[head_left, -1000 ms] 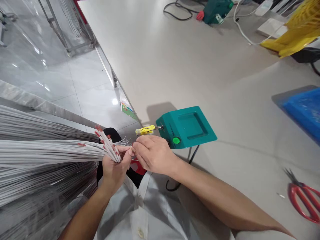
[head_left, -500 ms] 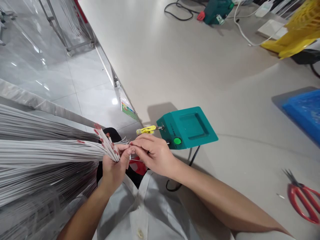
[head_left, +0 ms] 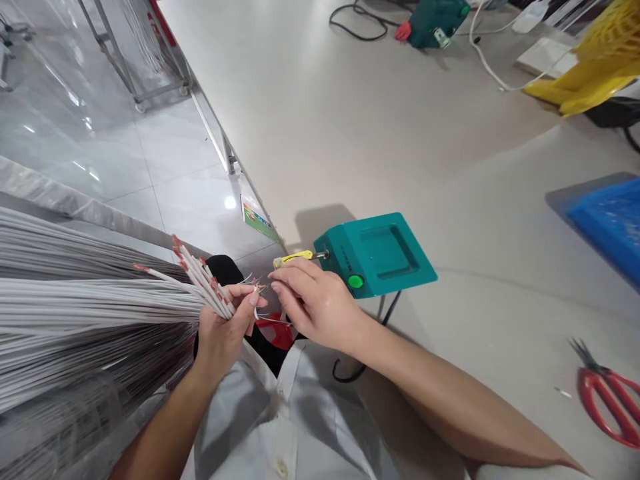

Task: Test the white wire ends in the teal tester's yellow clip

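Note:
My left hand (head_left: 223,337) is closed around a bunch of white cables (head_left: 206,283) whose tips are reddish. Between its thumb and fingers one cable end (head_left: 256,288) points right, with fine bare strands fanning out. Just to the right of that end is my right hand (head_left: 323,303), its fingers bent, thumb and forefinger a little apart, nothing visible between them. Close behind the right fingers, a yellow clip-like piece (head_left: 296,257) sticks out on a metal shaft from a green device (head_left: 367,250) with a round green button (head_left: 355,281).
Long white cables (head_left: 90,300) lie thick along the left side. On the grey table (head_left: 320,120) are red-handled scissors (head_left: 603,400) at lower right, a blue tray (head_left: 613,220), a yellow basket (head_left: 600,60) and a second green device (head_left: 435,23) at the back.
My right fingers have parted from the cable end and drawn slightly right, leaving its strands exposed. My left hand and the bunched tips have shifted a little left.

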The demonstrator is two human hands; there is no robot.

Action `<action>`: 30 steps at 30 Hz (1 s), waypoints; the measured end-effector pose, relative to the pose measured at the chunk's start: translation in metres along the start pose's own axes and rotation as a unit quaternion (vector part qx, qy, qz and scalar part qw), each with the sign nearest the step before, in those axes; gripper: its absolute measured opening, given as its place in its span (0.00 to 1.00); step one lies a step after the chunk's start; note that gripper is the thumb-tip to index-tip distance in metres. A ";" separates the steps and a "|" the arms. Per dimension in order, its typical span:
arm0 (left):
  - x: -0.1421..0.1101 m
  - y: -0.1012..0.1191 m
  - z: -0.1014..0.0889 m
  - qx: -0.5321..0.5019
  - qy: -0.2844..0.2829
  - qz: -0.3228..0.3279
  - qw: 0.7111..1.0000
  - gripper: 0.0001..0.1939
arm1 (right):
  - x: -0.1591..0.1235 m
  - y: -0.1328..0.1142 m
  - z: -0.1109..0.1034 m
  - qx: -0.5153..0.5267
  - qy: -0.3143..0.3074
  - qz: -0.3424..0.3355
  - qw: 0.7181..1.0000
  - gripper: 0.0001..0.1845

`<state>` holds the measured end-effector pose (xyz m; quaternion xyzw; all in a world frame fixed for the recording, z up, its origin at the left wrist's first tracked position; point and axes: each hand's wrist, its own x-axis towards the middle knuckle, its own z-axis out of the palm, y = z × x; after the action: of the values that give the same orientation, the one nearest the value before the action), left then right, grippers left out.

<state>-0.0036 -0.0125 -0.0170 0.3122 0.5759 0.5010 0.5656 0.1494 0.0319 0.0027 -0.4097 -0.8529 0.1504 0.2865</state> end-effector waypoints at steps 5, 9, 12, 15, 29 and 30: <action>-0.001 0.000 0.002 0.042 -0.013 0.003 0.999 0.04 | -0.002 -0.001 0.005 0.050 -0.040 -0.025 0.998 0.09; 0.001 0.001 0.006 0.058 0.003 0.001 0.998 0.05 | 0.002 -0.001 -0.009 0.000 -0.001 -0.043 0.999 0.09; 0.004 0.003 0.009 0.052 0.016 -0.004 0.999 0.08 | 0.007 0.001 -0.029 -0.078 0.071 -0.028 0.994 0.07; 0.009 0.004 0.011 0.050 -0.007 -0.006 0.999 0.20 | 0.008 0.010 -0.041 -0.199 0.022 -0.034 0.979 0.12; 0.024 0.004 0.015 0.021 -0.046 0.036 0.998 0.23 | 0.039 0.021 -0.046 -0.284 -0.225 -0.084 0.928 0.05; 0.025 0.004 0.015 0.021 -0.048 0.040 0.998 0.22 | 0.040 0.021 -0.045 -0.291 -0.231 -0.089 0.924 0.05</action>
<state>0.0058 0.0150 -0.0195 0.3702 0.5457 0.4953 0.5655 0.1699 0.0772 0.0426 -0.3516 -0.9345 -0.0402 -0.0381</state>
